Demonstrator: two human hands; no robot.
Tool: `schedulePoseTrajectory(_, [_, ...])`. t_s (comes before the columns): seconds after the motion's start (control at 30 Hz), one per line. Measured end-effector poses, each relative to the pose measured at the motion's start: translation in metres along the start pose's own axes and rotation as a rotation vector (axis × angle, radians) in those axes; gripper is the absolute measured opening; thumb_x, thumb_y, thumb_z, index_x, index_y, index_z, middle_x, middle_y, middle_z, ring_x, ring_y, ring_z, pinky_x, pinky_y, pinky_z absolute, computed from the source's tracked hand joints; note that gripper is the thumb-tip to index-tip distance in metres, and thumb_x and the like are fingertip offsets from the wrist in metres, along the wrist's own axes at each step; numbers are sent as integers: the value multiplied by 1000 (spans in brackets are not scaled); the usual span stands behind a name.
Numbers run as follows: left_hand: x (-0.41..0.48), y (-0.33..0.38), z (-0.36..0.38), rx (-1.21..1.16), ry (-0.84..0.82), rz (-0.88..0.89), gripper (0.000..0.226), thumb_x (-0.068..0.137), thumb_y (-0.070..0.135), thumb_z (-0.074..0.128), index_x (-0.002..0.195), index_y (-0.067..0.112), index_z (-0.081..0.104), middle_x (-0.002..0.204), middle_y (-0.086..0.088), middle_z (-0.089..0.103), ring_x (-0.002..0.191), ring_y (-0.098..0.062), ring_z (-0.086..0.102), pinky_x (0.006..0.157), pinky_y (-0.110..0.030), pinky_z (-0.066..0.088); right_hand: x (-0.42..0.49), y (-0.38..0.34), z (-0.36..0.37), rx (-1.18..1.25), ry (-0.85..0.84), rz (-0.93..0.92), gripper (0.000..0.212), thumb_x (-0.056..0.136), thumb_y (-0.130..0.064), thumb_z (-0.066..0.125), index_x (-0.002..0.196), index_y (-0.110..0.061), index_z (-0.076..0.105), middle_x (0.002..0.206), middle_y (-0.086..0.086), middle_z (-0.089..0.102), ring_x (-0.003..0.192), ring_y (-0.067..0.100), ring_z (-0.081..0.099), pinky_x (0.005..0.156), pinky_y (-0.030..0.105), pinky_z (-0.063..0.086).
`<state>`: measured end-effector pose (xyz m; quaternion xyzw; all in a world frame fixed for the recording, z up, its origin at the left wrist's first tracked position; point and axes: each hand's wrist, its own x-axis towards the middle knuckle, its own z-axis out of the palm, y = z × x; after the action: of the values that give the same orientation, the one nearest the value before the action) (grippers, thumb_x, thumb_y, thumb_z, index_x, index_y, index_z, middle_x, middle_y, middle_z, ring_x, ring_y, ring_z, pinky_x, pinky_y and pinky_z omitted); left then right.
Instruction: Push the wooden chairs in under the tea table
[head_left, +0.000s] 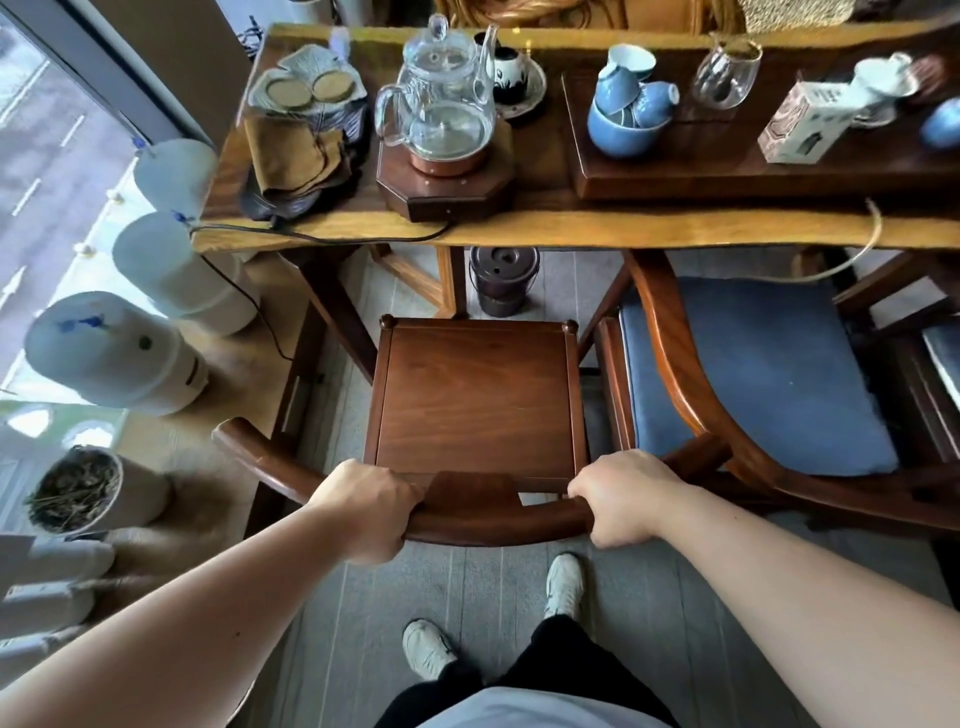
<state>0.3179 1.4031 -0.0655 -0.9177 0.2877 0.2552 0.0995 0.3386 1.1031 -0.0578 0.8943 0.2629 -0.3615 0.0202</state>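
Note:
A dark wooden chair (475, 400) with a bare square seat stands in front of me, its front edge a little short of the tea table (571, 228). My left hand (366, 512) grips the curved back rail left of the centre splat. My right hand (618, 499) grips the same rail on the right. A second wooden chair (670, 332) with a blue cushion (753, 379) stands to the right, its front part under the table's edge.
The table carries a glass kettle (441, 93) on a wooden base, blue cups (628, 104), a glass, a box and cloths. A dark bucket (501, 280) sits under the table. White water jugs (114, 353) and a plant pot (83, 491) line the left side. A cable hangs off the table.

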Motion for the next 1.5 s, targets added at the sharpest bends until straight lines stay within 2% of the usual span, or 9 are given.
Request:
schedulePoseTrajectory(0.13, [4, -2, -4, 5, -15, 2, 12, 74, 23, 48, 82, 32, 49, 56, 10, 43, 52, -16, 46, 51, -29, 35, -1, 0, 6, 26, 16, -14, 20, 58, -27, 57, 77, -31, 59, 67, -9, 58, 67, 15, 57, 60, 31, 38])
schedulePoseTrajectory(0.33, [21, -7, -17, -22, 5, -43, 15, 71, 25, 46, 83, 33, 52, 66, 8, 60, 59, -19, 55, 53, -29, 37, 2, 14, -12, -4, -22, -20, 13, 59, -30, 58, 72, -29, 53, 67, -9, 54, 67, 17, 54, 54, 30, 37])
schedulePoseTrajectory(0.7, [19, -1, -5, -45, 15, -73, 15, 66, 27, 43, 79, 32, 48, 62, 6, 56, 59, -22, 58, 52, -29, 35, 0, 14, -14, -3, -81, -56, 17, 62, -23, 58, 78, -27, 58, 73, -6, 60, 68, 18, 57, 60, 31, 45])
schedulePoseTrajectory(0.83, [19, -2, -7, -34, 24, -79, 21, 65, 25, 43, 82, 32, 53, 58, 8, 49, 53, -20, 49, 51, -29, 34, 0, 15, -18, -13, -72, -55, 15, 61, -24, 60, 75, -28, 57, 70, -7, 59, 65, 16, 56, 52, 28, 36])
schedulePoseTrajectory(1.13, [18, 4, -2, -67, 26, -98, 12, 65, 25, 43, 74, 33, 42, 53, 8, 40, 52, -21, 44, 52, -29, 33, -3, 13, -9, -3, -60, -39, 16, 63, -26, 60, 78, -30, 58, 70, -9, 58, 66, 15, 56, 58, 31, 39])
schedulePoseTrajectory(1.3, [16, 5, -7, -34, -17, -85, 19, 66, 27, 45, 83, 30, 53, 60, 7, 53, 53, -22, 45, 51, -30, 33, -2, 14, -13, 11, -113, -49, 13, 62, -29, 59, 67, -30, 48, 70, -8, 58, 66, 15, 56, 63, 34, 48])
schedulePoseTrajectory(1.37, [16, 5, -10, -37, -23, -74, 23, 71, 34, 48, 91, 29, 57, 67, 7, 60, 55, -21, 49, 52, -30, 34, -3, 15, -17, 5, -134, -52, 15, 63, -32, 61, 68, -30, 47, 70, -8, 59, 64, 13, 54, 63, 34, 50])
schedulePoseTrajectory(1.43, [13, 2, -9, -66, -30, -28, 40, 74, 61, 47, 97, 29, 52, 76, 6, 63, 65, -21, 57, 54, -31, 38, -4, 15, -20, 31, -153, -81, 24, 69, -47, 65, 82, -32, 52, 79, -8, 61, 69, 13, 55, 62, 32, 48])
schedulePoseTrajectory(1.5, [11, -4, -16, -112, -23, 25, 72, 69, 86, 29, 109, 28, 44, 94, 5, 63, 85, -20, 59, 62, -34, 45, -4, 12, -32, 29, -111, -115, 60, 72, -73, 57, 113, -30, 52, 103, -5, 63, 92, 18, 59, 68, 35, 48])
